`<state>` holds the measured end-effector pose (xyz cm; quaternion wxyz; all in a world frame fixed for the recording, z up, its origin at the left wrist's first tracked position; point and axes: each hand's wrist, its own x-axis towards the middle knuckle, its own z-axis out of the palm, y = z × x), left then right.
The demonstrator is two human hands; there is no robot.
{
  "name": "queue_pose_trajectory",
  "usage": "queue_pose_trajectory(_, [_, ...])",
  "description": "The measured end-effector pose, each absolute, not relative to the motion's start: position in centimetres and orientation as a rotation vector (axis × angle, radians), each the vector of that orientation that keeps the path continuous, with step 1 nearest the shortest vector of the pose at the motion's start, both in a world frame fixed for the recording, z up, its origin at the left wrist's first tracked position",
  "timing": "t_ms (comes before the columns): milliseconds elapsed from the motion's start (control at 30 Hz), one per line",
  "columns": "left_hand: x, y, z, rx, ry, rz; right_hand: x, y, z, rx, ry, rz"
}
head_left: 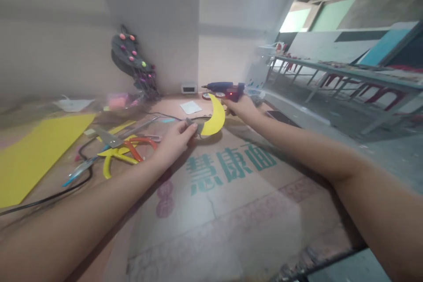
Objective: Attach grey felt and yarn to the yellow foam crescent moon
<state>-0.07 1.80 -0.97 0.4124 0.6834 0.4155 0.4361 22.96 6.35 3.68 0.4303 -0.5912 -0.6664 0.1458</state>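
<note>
In the head view my left hand (pixel 176 141) is closed, thumb over fingers, on a small grey piece (pixel 199 128) at the lower tip of a yellow crescent cutout (pixel 217 118). Whether the two pieces are joined cannot be seen. The crescent stands upright above the cardboard. Just beyond it, my right hand (pixel 243 108) is wrapped around the handle of a dark blue hot glue gun (pixel 220 87). A red light glows on the gun's side, and its nozzle points left, behind the crescent and apart from it.
Left of my hands lie orange-handled scissors (pixel 135 147), yellow-handled pliers (pixel 107 165), a yellow sheet (pixel 39 154) and a black cable (pixel 46 198). A dark decoration with coloured balls (pixel 127 55) stands behind. Printed cardboard (pixel 228 216) covers the table; a phone (pixel 280 118) lies right.
</note>
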Motion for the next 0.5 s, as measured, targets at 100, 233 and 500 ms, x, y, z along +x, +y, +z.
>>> queue_pose_trajectory(100, [-0.1, 1.9, -1.0, 1.759, 1.084, 1.078, 23.3, 1.9, 3.5, -1.415, -1.674, 0.355])
queue_pose_trajectory(233, [-0.3, 1.8, -0.8, 1.791, 1.111, 1.053, 23.7, -2.2, 2.4, -1.28, -1.764, 0.461])
queue_pose_trajectory(500, [-0.3, 1.4, -0.4, 1.747, 1.123, 1.028, 24.1, -3.1, 2.2, -1.213, -1.715, 0.481])
